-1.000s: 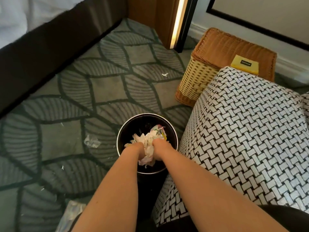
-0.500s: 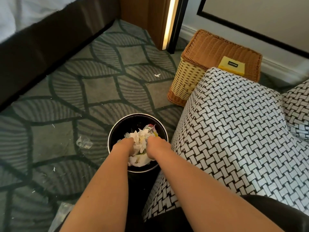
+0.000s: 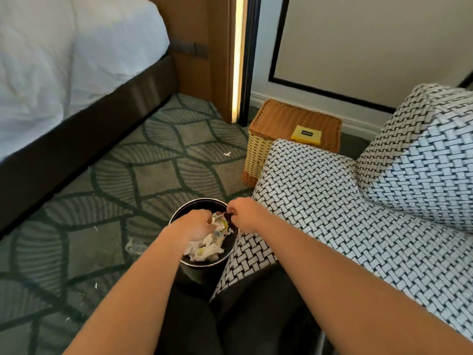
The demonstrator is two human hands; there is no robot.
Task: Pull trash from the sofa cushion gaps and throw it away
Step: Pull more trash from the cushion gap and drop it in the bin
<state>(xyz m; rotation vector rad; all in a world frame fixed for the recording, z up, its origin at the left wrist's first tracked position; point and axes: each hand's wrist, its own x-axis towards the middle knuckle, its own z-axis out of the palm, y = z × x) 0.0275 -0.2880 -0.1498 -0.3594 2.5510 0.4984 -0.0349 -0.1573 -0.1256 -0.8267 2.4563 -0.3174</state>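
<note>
A round black trash bin [image 3: 199, 201] stands on the carpet against the sofa's front corner. Crumpled white paper and coloured wrappers, the trash [image 3: 205, 250], lie inside it. My left hand [image 3: 193, 226] hangs over the bin with its fingers pointing down into the trash, and the back of the hand hides the fingertips. My right hand [image 3: 243, 213] is over the bin's right rim, fingers curled, with nothing visible in them. The sofa seat [image 3: 320, 201] and its back cushion [image 3: 422, 162], in black-and-white weave, lie to the right.
A wicker basket [image 3: 279, 119] with a yellow packet [image 3: 306, 134] on top stands beyond the sofa. A bed [image 3: 64, 73] with a dark base runs along the left. A clear plastic scrap [image 3: 135, 245] and a small white scrap [image 3: 227, 154] lie on the patterned carpet.
Both hands held the paper wad together in the bin. Now the wad lies lower in the bin, the hands have parted, and the right hand has risen to the rim. My view tilted up.
</note>
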